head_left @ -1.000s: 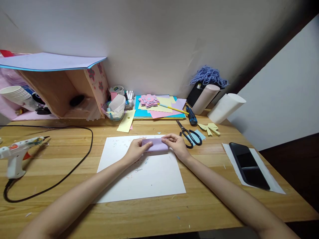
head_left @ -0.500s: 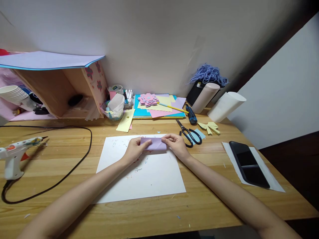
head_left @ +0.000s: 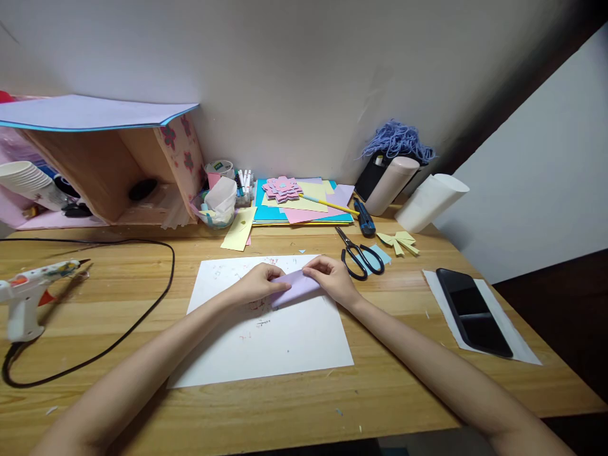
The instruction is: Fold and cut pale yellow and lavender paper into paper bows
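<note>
Left grip and right grip pinch one seemingly folded lilac paper over one white sheet.

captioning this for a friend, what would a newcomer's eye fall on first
Probably the lilac paper, pinched by the left fingers and right fingers over the white sheet in the middle. Next, perhaps, the pink flower on the coloured papers at the back and the blue yarn at back right. The glue gun at far left may also catch the eye.
</note>
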